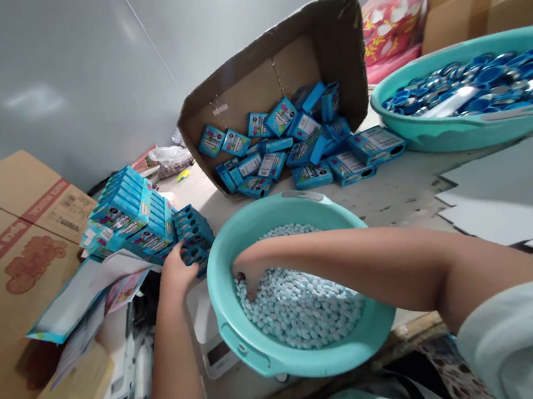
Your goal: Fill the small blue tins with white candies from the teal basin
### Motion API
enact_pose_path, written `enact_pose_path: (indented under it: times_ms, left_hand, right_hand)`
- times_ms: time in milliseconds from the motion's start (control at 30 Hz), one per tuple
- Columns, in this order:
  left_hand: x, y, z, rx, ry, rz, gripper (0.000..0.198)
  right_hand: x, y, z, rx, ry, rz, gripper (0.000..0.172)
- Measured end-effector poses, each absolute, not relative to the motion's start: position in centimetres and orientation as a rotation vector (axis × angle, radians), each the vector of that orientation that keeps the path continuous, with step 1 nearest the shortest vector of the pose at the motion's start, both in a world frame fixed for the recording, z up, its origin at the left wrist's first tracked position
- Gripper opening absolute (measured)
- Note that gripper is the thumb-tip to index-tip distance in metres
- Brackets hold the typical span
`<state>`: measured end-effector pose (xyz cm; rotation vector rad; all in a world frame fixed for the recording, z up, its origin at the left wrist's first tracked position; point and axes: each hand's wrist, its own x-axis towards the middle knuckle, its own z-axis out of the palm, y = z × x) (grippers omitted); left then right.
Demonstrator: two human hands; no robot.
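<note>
A turquoise plastic basin [313,367] holds a heap of small pale-blue candies [305,309]. My right hand [252,270] reaches across it, with fingers curled down against the candies by the left inner wall; whatever they hold is hidden. Left of the basin, my left hand [178,271] is at the near end of a stack of small blue boxes [192,225]. Its thumb and fingers bend around a small blue box [198,257] there, with some fingertips out of sight. A taller pile of blue printed cartons [125,211] stands just behind that hand.
An open cardboard box [250,77] on its side spills blue boxes behind the basin. Another turquoise basin [459,135], at right, contains blue-and-silver round pieces [491,78]. A large carton [23,257] stands at left. A white scale [211,337] is partly under the near basin. White sheets [515,186] lie at right.
</note>
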<state>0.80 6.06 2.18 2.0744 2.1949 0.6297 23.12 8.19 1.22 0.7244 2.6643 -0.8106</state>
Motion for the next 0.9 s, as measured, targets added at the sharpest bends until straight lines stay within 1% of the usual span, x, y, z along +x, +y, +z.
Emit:
enact_pose_path:
  times_ms: [100,133,200,300,367,500,733,833,900]
  left_hand:
    - [0.9,6.4,2.7,2.304,2.08,0.515,0.058]
    - [1.0,6.5,2.8,2.365,2.064,0.493,0.057]
    - [1.3,7.0,2.8,2.461,2.056,0.474,0.066]
    - [1.7,8.4,2.3,2.561,2.02,0.422,0.09]
    - [1.9,9.6,1.9,2.606,1.976,0.356,0.096]
    - [1.9,11.8,1.5,2.67,1.896,0.244,0.089]
    - [1.9,13.2,1.6,2.752,1.811,0.165,0.07]
    - [1.9,13.6,1.6,2.743,1.81,0.15,0.066]
    - [1.9,13.9,1.6,2.735,1.813,0.147,0.065]
  right_hand:
    - [23.1,8.1,1.4,0.729,2.66,-0.811,0.059]
    - [23.1,8.1,1.4,0.727,2.66,-0.814,0.058]
    - [23.1,8.1,1.5,0.729,2.661,-0.821,0.059]
    - [23.0,8.1,1.4,0.734,2.651,-0.83,0.056]
    - [23.0,8.2,1.4,0.728,2.643,-0.841,0.052]
    - [23.1,8.4,1.5,0.69,2.643,-0.866,0.054]
    - [23.3,8.2,1.4,0.668,2.667,-0.848,0.067]
    - [23.3,8.2,1.2,0.677,2.667,-0.863,0.062]
    - [23.3,8.2,1.1,0.699,2.67,-0.878,0.055]
